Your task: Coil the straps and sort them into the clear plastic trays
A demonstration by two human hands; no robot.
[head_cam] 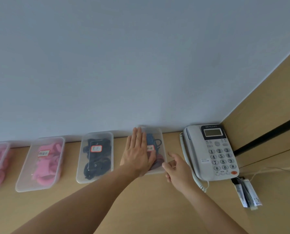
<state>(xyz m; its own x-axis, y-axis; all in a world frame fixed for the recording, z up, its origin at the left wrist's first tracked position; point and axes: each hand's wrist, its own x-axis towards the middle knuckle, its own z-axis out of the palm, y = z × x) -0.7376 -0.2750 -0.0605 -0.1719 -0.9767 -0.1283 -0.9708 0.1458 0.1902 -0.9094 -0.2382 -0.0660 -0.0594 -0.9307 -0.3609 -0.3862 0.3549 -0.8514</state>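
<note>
Four clear plastic trays in a row along the far wall, leftmost tray (6,153) and second tray (26,181) holding coiled pink straps (46,166), third tray (83,179) black straps (97,164), rightmost tray (157,130) blue and dark red straps (151,138).

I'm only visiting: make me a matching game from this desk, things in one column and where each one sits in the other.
Things
1. left hand
2. telephone
3. black-strap tray
4. packets

Places
A. in the corner, right end of the row
B. just right of the whole pink-strap tray
C. flat on the blue-strap tray
D. on the desk, nearer the person than the telephone

Pairs: 1-C, 2-A, 3-B, 4-D
</note>
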